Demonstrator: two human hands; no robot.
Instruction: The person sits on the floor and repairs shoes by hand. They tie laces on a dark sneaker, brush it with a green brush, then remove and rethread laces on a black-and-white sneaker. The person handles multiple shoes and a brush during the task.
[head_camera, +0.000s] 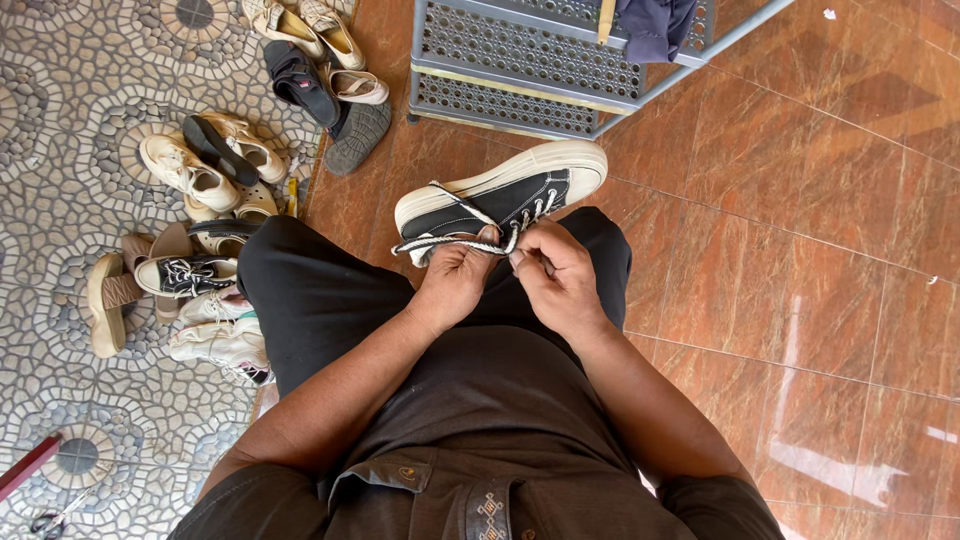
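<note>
Sneaker (505, 195), black canvas with a thick white sole, lies on its side across the person's lap, toe toward the metal rack (530, 65) and opening toward the hands. The left hand (455, 280) closes around the heel end, its fingers curled tight over the collar and pinching a stretch of the white-and-black lace (445, 243) that trails out to the left. The right hand (560, 275) sits just beside it, touching the shoe near the eyelets; thumb and forefinger are pressed narrowly together on another part of the lace, though the exact spot where the cord passes between them is probably hidden behind the knuckles. Both forearms come up from the bottom of the view over black trousers (320, 290) and a dark shirt. The person sits on glossy brown floor tiles (800, 200), with the grey perforated rack standing just beyond the knees and a dark blue cloth (655, 25) hanging over its top shelf. To the left, on a patterned mosaic floor (60, 130), lies a loose heap of footwear: cream sneakers (190, 170), a matching black low-top with white laces (185, 275), dark sandals (300, 80) and a grey-soled shoe (357, 135). A red-handled tool (28, 465) rests near the lower left corner.
</note>
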